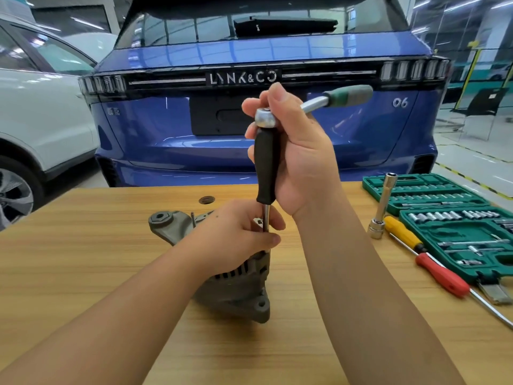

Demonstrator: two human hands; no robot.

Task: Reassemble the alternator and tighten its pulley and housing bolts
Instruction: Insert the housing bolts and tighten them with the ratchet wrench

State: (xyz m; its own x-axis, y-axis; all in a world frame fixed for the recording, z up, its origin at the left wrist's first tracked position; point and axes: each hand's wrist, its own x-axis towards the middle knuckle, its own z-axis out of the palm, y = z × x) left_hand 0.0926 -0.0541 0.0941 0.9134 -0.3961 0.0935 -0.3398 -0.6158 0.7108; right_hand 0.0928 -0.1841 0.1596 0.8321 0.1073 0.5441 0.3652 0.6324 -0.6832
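Alternator (236, 284) lay on the wooden table (83, 273), near its middle. Left hand (238, 232) rested on top of the alternator, fingers curled, pinching the steel shaft of the driver (267, 165) just above the housing. Driver stood upright over the alternator. Right hand (299, 157) gripped the driver's black handle, fingers wrapped round; ratchet (337, 100) sat on the handle's top end, its green grip pointing right. Right of the alternator: long socket (381, 209) standing tilted, yellow screwdriver (404, 230), red screwdriver (444, 275), then the open green socket case (458, 237). Beyond the alternator, past the table edge, a blue car (263, 134).
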